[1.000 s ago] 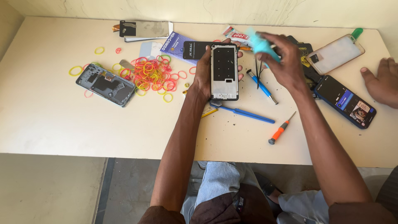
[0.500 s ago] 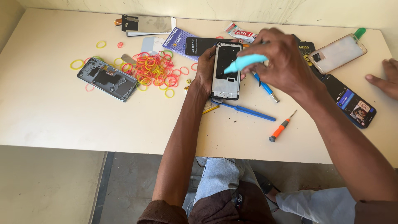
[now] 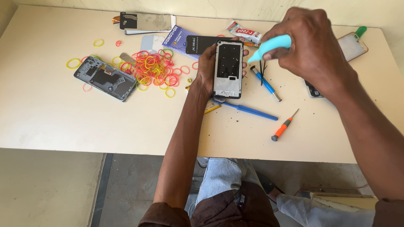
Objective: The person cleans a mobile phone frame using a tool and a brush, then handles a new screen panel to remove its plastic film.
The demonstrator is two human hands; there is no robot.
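My left hand (image 3: 207,67) holds a phone frame (image 3: 228,69), silver-edged with a black inner plate, upright over the cream table (image 3: 54,113). My right hand (image 3: 309,46) grips a light blue tool (image 3: 269,47) whose tip points at the frame's upper right edge, close to it. Under the frame a blue screwdriver (image 3: 252,111) lies on the table.
An opened phone body (image 3: 105,78) lies at the left beside a heap of coloured rubber bands (image 3: 151,69). An orange-handled screwdriver (image 3: 283,127), a second blue tool (image 3: 265,83), a glue tube (image 3: 244,32), a blue booklet (image 3: 179,38), a screen panel (image 3: 145,21) and another phone (image 3: 352,46) lie around.
My right hand has swung the blue tool down from the far side to the frame's right edge. Another person's hand at the far right has dropped out of view as the camera moved closer.
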